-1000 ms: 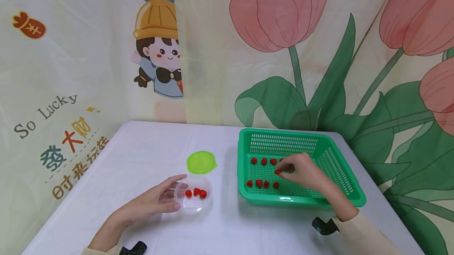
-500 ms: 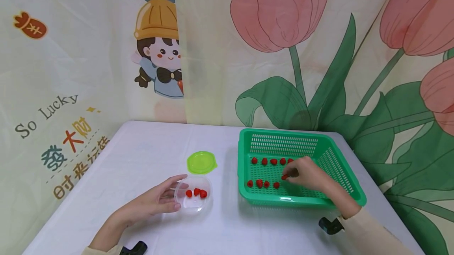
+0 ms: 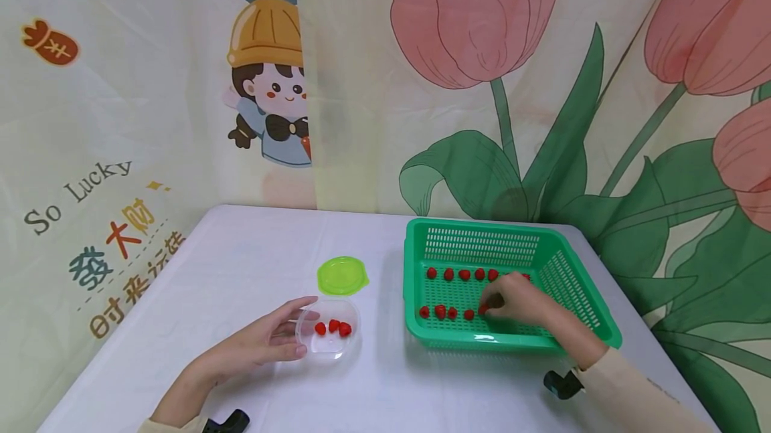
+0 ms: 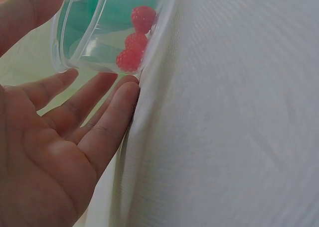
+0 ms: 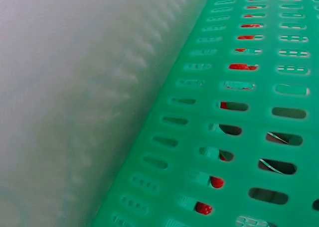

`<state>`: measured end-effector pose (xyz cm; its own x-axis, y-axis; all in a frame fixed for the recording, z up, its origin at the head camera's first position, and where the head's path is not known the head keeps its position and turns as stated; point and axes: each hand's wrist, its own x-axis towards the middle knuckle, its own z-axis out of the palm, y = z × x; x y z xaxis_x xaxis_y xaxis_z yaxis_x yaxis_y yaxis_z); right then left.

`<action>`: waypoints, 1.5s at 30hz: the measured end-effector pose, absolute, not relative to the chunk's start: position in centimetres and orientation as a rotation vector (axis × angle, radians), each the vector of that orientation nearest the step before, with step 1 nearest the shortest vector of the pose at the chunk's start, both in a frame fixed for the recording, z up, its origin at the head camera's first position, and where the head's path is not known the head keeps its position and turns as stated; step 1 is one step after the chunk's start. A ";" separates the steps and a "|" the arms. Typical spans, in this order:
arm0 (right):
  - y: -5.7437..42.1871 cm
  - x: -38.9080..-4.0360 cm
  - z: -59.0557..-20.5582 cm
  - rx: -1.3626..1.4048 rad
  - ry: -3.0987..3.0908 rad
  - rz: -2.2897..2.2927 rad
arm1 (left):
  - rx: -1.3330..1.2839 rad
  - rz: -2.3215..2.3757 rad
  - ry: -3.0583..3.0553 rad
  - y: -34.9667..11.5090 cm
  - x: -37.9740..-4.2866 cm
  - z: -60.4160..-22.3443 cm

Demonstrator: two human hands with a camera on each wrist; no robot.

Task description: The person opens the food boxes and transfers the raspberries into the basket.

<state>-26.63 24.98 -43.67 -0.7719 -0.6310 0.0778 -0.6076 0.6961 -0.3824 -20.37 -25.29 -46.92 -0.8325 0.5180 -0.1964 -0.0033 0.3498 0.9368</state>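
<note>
In the head view my left hand (image 3: pixel 274 336) holds the side of a small clear plastic container (image 3: pixel 328 349), thumb on the near side and fingers on the far side. Three raspberries (image 3: pixel 345 329) lie inside it; the left wrist view shows them at the container's bottom, beside my fingers (image 4: pixel 107 132). My right hand (image 3: pixel 518 300) reaches into a green plastic basket (image 3: pixel 482 340) and pinches a raspberry (image 3: pixel 483 310) low at the end of the near row. Several raspberries (image 3: pixel 448 274) form a far row, partly hidden by that hand. The right wrist view shows only the basket's slotted wall (image 5: pixel 199 137).
A bright green lid (image 3: pixel 342 276) lies on the white-covered table (image 3: pixel 253 252), just behind the clear container. The basket's raised rim stands around the berries. A printed curtain (image 3: pixel 355 85) hangs behind the table.
My right hand has carried the raspberry from between the rows toward the near row's right end, moving nearer and slightly right. The left hand and the container have stayed put.
</note>
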 end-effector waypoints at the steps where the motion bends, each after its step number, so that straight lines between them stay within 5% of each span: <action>1: 25.0 -26.6 -43.7 -1.041 2.828 -0.607 | 0.449 1.495 2.153 -25.3 -20.4 -46.9; 45: 23.9 -25.6 -41.0 -1.028 2.895 -0.646 | 0.461 1.494 2.164 -25.5 -20.3 -47.0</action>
